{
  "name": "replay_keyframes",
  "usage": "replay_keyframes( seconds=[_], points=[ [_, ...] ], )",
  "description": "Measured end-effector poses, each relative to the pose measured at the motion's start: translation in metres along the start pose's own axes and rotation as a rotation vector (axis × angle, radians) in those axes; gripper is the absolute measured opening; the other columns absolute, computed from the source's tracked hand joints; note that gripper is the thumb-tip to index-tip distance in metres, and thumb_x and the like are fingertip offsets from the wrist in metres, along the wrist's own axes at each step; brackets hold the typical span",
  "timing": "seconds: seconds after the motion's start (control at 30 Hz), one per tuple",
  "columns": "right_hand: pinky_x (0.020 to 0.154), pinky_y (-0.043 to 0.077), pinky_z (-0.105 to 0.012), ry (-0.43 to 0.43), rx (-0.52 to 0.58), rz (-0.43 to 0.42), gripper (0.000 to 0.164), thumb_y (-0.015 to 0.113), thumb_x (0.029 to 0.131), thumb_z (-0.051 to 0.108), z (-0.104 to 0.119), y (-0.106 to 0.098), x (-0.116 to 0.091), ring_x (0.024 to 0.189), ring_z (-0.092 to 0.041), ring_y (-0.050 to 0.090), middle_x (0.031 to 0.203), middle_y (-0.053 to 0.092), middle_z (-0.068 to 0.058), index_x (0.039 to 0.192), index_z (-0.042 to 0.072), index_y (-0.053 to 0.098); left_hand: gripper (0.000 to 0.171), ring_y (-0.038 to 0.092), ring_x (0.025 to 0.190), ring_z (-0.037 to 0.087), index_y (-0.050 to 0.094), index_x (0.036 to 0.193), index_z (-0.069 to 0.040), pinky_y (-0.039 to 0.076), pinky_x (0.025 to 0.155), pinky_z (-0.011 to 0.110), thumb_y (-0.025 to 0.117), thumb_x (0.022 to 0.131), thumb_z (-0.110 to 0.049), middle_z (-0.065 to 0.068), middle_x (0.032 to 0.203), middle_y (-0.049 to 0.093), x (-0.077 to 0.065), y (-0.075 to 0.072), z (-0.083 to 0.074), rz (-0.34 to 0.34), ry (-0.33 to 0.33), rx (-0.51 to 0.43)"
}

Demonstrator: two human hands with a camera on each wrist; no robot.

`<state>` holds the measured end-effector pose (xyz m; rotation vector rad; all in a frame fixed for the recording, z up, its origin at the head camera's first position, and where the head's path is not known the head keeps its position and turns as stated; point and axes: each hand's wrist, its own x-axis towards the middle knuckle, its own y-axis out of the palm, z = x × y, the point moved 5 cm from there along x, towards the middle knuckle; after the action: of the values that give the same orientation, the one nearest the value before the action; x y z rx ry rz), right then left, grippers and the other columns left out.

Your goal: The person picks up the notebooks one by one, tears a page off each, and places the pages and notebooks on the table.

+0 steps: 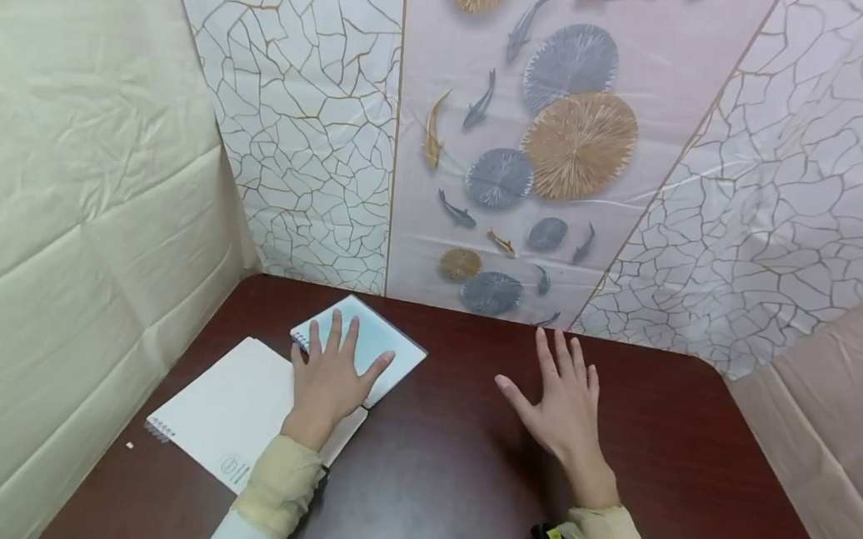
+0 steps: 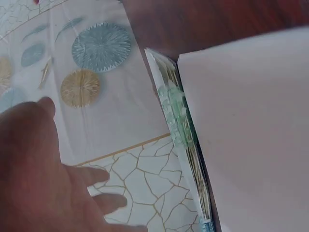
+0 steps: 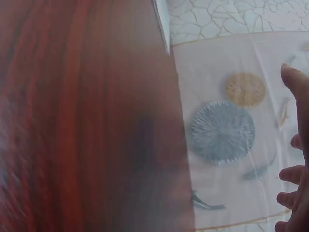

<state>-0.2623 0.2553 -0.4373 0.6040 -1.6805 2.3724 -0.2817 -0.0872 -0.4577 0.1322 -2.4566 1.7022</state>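
A light blue spiral notebook (image 1: pixel 367 332) lies toward the back left of the table, turned at an angle. In front of it is a larger white spiral notebook (image 1: pixel 241 406) with small print near one edge. My left hand (image 1: pixel 329 383), its fingers spread, is over the two notebooks and grips nothing. The left wrist view shows that hand (image 2: pixel 48 169) raised beside the coil-bound edge (image 2: pixel 176 116) of a notebook. My right hand (image 1: pixel 564 408) hovers over the table's right half with spread fingers, holding nothing; the right wrist view catches only part of it (image 3: pixel 299 145).
The dark red wooden table (image 1: pixel 446 488) has a patterned cloth (image 1: pixel 321 128) hanging behind it. Beige cloth (image 1: pixel 88 237) hangs on the left, with more on the right. A tiny white scrap (image 1: pixel 129 445) lies near the left edge.
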Motion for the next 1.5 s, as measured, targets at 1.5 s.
replay_keyframes(
  seconds=[1.5],
  points=[
    [0.117,0.026,-0.066,-0.313,0.010,0.354,0.092,0.040,0.090,0.082,0.134,0.110,0.044,0.153,-0.034,0.015,0.168,0.023,-0.012,0.162,0.027,0.027,0.137,-0.002,0.136,0.074,0.009,0.159,0.006,0.025,0.089,0.093,0.068,0.072,-0.082,0.044,0.159,-0.006,-0.042,-0.032,0.065,0.390,-0.418,-0.030]
  ],
)
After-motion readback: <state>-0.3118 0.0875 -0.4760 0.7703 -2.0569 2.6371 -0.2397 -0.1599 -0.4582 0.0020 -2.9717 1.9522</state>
